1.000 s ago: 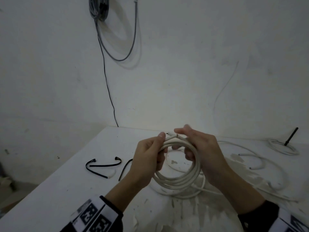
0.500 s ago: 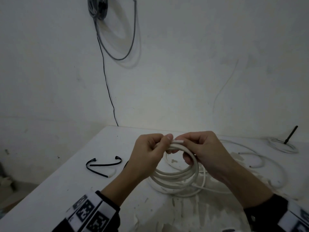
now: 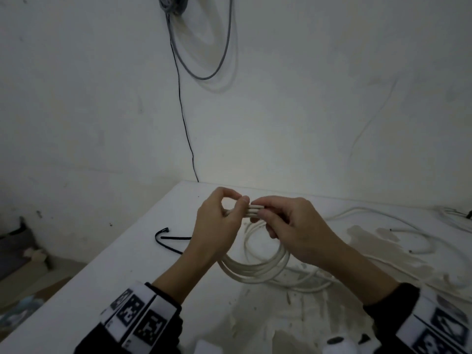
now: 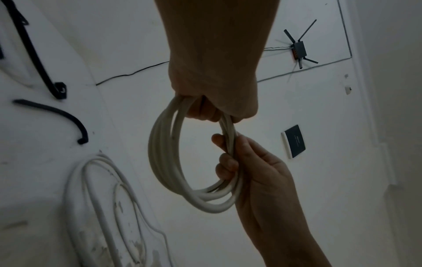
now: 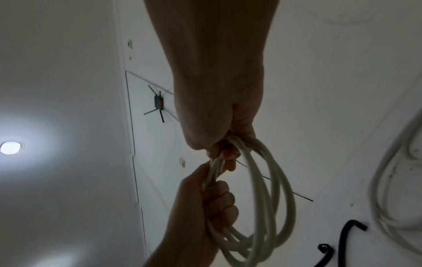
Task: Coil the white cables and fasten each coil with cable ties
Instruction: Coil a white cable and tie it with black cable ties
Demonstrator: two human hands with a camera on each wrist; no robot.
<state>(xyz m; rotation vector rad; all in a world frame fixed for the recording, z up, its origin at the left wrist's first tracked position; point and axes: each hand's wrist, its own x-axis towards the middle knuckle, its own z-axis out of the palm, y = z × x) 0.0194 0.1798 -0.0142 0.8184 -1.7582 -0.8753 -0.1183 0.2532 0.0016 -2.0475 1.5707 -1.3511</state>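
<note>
You see: coil (image 3: 255,267) off-white | ties (image 3: 163,238) left of the coil black | table (image 3: 127,277) under it white, stained grey-brown to its right | cuffs (image 3: 138,315) white with black square codes | wall cord (image 3: 184,118) behind black

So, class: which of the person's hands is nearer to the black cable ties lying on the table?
Left. The left hand grips the white cable coil just right of the black cable ties; the right hand holds the coil's far side, farther from them.
</note>
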